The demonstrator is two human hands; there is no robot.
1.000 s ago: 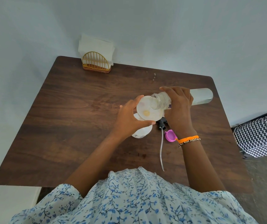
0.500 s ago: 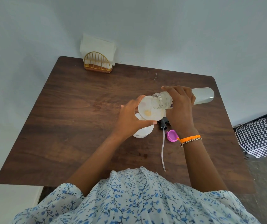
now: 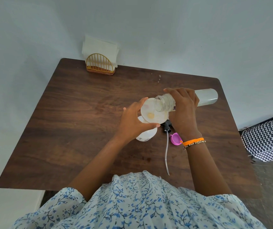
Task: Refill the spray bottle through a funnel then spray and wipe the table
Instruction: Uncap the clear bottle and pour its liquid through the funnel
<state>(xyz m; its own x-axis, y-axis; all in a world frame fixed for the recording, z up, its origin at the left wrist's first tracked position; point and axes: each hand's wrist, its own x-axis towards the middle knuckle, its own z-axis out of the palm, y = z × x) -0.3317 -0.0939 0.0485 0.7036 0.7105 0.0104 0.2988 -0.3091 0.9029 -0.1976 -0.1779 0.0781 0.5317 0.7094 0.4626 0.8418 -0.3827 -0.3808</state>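
A white funnel (image 3: pixel 150 113) sits in the mouth of the white spray bottle (image 3: pixel 146 135), which stands on the brown table (image 3: pixel 82 116). My left hand (image 3: pixel 132 123) grips the funnel's rim and the bottle's top. My right hand (image 3: pixel 183 111) holds a clear refill bottle (image 3: pixel 205 97) tipped almost flat, its open mouth over the funnel. The black spray head (image 3: pixel 167 126) with its clear tube lies on the table beside the bottle. A pink cap (image 3: pixel 175 138) lies next to my right wrist.
A gold wire holder with white napkins (image 3: pixel 100 63) stands at the table's far left edge against the wall. A black-and-white zigzag cloth (image 3: pixel 266 139) lies on the floor to the right. Small white specks dot the table's far edge.
Almost nothing has moved. Both hands keep the same hold, with the refill bottle tipped over the funnel.
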